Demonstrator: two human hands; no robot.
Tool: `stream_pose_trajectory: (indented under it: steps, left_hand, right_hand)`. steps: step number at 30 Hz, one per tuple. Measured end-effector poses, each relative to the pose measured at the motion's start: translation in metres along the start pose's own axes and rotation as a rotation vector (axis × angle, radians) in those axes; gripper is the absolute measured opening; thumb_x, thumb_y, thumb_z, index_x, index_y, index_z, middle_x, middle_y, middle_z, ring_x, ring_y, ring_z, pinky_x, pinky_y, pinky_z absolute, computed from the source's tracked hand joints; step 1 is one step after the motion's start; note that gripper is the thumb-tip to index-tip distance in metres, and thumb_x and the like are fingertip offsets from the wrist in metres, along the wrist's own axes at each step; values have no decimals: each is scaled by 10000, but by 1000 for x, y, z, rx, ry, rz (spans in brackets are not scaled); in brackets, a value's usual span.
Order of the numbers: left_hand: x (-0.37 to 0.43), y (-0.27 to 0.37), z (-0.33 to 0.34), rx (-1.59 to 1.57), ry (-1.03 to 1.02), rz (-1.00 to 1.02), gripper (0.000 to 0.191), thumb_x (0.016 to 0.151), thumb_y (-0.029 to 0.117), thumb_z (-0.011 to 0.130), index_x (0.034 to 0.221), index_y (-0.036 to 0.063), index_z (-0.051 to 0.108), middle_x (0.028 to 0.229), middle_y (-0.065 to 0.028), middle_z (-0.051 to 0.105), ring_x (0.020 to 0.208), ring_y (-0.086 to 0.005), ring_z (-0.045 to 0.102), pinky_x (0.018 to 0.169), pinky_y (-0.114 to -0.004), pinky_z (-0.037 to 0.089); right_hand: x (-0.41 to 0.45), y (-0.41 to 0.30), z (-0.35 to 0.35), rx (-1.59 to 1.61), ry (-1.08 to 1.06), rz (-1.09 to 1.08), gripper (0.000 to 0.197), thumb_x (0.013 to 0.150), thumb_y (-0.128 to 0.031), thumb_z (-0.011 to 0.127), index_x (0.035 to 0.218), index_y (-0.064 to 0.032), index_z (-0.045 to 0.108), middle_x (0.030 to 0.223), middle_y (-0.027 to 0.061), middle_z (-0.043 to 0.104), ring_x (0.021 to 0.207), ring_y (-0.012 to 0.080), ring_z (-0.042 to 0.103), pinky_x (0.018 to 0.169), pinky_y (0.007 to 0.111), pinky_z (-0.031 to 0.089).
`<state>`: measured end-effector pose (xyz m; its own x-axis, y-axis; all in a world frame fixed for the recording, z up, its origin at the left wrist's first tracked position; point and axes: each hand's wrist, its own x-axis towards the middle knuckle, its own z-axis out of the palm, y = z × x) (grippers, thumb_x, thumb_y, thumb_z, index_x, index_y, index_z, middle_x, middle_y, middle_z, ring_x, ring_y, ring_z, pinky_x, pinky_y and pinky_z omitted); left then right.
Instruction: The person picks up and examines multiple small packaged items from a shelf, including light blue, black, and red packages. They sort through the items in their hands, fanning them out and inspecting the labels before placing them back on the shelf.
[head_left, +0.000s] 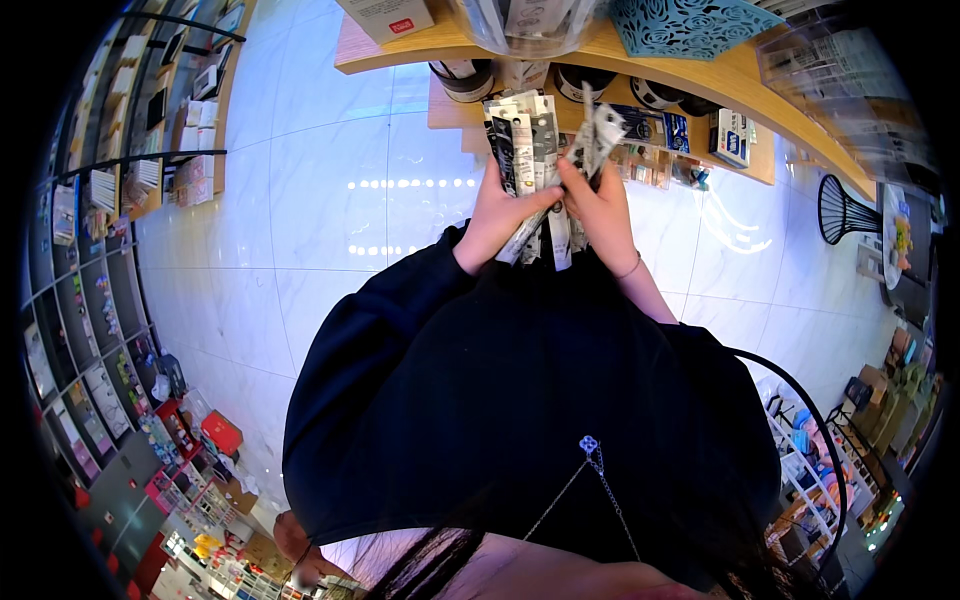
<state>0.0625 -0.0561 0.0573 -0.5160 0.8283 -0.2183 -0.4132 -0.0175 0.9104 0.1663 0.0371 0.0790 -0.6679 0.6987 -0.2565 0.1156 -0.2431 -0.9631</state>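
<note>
My left hand (504, 206) grips one side of a bundle of slim, flat packets (532, 135), which look like wrapped pens or refills and bear small print. Most are white or grey; a black packet (504, 154) stands at the left of the bundle. My right hand (606, 210) closes on the bundle's right side and pinches a tilted packet with a black-and-white pattern (596, 135) between thumb and fingers. Both thumbs nearly meet in the middle. The packets' lower ends stick out below my hands, over my dark top (525, 375).
Just beyond my hands is a wooden shelf unit (637, 54) with a clear container (532, 34), a teal lattice holder (686, 30) and a white box (386, 16). Black round tubs (465, 82) and blue packs (656, 129) sit lower down. Stocked racks (154, 112) line the left.
</note>
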Motion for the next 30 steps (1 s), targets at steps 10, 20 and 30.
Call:
stream_pose_trajectory:
  steps: [10,20,30]
  left_hand:
    - [4,1,-2,-258,98,-80,467,759,34,662,1156,34,416,1018,-71,570,883,-145,575,766,-291,479]
    - [3,11,4,-212,107,6,467,760,-6,647,1156,22,402,1031,-78,563,909,-149,569,781,-294,474]
    - [-1,10,3,-234,140,47,454,780,-6,621,1168,29,389,1051,-84,550,915,-152,560,795,-297,470]
  right_hand:
    - [1,-16,-28,557,54,-25,242,935,-201,419,1060,-6,490,574,-13,403,542,98,457,528,235,412]
    - [-11,-24,-4,-332,-29,-160,430,664,-175,763,992,3,549,784,33,562,681,104,522,613,227,424]
    - [-9,-9,3,-140,22,-101,307,765,-167,676,984,24,577,848,83,634,812,126,581,727,263,455]
